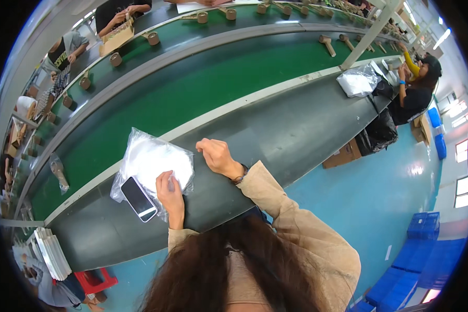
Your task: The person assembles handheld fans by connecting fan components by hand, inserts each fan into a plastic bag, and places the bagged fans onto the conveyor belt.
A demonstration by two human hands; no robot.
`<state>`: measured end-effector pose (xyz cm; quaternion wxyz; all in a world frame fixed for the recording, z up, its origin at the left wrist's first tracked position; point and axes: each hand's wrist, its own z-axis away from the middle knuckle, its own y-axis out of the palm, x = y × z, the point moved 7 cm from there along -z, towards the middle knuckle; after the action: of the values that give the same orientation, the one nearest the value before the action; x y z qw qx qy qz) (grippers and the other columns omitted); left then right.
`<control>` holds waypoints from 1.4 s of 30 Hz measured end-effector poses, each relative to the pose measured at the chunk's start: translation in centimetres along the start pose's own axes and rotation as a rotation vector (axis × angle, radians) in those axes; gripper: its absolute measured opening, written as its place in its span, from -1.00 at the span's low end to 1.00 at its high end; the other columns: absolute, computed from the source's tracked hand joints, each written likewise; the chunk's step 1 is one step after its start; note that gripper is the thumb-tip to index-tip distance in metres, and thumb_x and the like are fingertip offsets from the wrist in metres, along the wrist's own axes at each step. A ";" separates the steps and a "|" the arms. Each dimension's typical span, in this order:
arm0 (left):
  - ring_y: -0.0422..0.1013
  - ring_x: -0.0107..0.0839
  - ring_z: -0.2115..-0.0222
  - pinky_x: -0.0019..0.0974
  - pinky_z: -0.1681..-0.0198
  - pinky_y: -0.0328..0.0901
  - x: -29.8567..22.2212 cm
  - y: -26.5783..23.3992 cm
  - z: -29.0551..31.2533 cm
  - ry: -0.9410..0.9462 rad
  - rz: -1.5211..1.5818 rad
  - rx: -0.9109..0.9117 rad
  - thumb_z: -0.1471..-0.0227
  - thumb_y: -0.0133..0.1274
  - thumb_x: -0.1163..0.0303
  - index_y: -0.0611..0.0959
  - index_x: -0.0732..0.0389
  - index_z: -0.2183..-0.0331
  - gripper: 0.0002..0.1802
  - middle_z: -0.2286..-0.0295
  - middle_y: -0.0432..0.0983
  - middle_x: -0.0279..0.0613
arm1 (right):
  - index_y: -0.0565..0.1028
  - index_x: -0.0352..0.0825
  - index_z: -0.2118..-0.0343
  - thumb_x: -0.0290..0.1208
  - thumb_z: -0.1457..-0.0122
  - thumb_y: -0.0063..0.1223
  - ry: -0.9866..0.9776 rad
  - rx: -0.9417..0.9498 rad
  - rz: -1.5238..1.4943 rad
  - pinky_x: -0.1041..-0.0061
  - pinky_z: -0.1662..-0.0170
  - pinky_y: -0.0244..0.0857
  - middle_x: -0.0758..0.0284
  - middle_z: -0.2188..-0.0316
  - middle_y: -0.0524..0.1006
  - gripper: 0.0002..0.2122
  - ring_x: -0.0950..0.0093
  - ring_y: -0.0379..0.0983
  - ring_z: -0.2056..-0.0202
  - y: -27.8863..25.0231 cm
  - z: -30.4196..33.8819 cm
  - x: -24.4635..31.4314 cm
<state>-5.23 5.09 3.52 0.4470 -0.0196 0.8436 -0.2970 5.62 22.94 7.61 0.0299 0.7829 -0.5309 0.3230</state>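
A clear plastic bag (150, 158) of white, shiny contents lies on the dark worktop, its far edge reaching the pale rail. My left hand (170, 197) rests on the bag's near right part, fingers bent and thumb apart, gripping nothing that I can see. Just right of the bag, my right hand (217, 157) is curled into a loose fist; nothing shows between its fingers, and its palm is hidden. A phone (138, 199) with a dark screen and light case lies over the bag's near left edge, beside my left hand.
Beyond the rail runs a green conveyor belt (192, 104) carrying wooden mallet-like pieces (326, 46). A bagged piece (59, 174) lies at its left. Another white-filled bag (358, 82) sits far right near a co-worker (418, 93). A white stack (52, 253) stands at the left end.
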 end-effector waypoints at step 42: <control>0.44 -0.20 0.24 -0.24 0.21 0.38 0.2 -0.5 1.3 0.062 0.042 -0.133 0.07 0.06 0.57 0.56 0.22 0.28 -0.79 0.26 0.46 -0.18 | 0.22 -0.47 -0.14 -0.49 -0.08 -0.03 -0.675 0.158 -0.239 0.36 0.30 0.31 -0.03 0.22 0.47 -0.48 0.25 0.40 0.38 -3.0 -13.0 30.0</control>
<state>-4.46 3.99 3.10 0.4244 -0.0225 0.8752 -0.2312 8.78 4.96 34.92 -0.1697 0.9018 -0.3892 0.0808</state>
